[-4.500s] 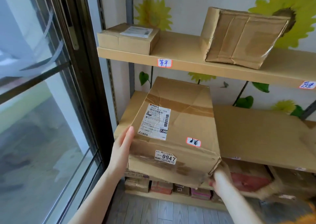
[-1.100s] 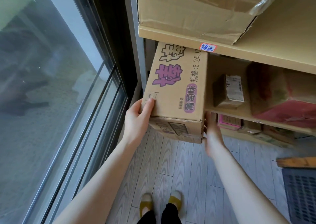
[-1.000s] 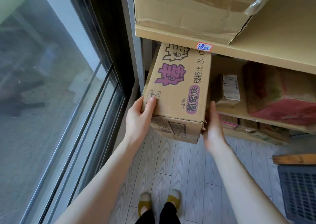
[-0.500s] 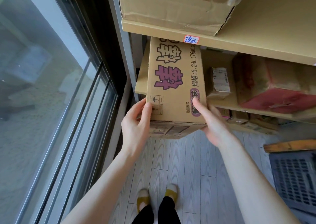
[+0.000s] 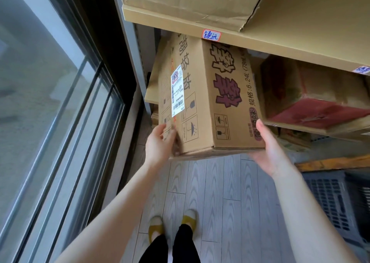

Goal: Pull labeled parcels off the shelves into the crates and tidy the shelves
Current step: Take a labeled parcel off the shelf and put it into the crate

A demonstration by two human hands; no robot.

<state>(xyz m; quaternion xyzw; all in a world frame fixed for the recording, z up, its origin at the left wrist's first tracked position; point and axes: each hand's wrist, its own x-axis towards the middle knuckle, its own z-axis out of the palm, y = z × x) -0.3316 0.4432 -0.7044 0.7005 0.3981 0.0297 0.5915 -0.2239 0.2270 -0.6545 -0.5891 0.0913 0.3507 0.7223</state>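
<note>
A printed cardboard box (image 5: 208,94) is held tilted at the front edge of the lower shelf (image 5: 152,94), its near end hanging out over the wood-grain floor (image 5: 220,192). The left hand (image 5: 160,142) is curled against the box's left face just below a white shipping label (image 5: 177,90) (the fingers there are blurred). The right hand (image 5: 268,148) is cupped open under the near right corner, thumb pressed on the top face. A red-sided carton (image 5: 312,96) is seen further right on the same shelf. A dark slotted crate (image 5: 336,202) stands on the floor at the right.
</note>
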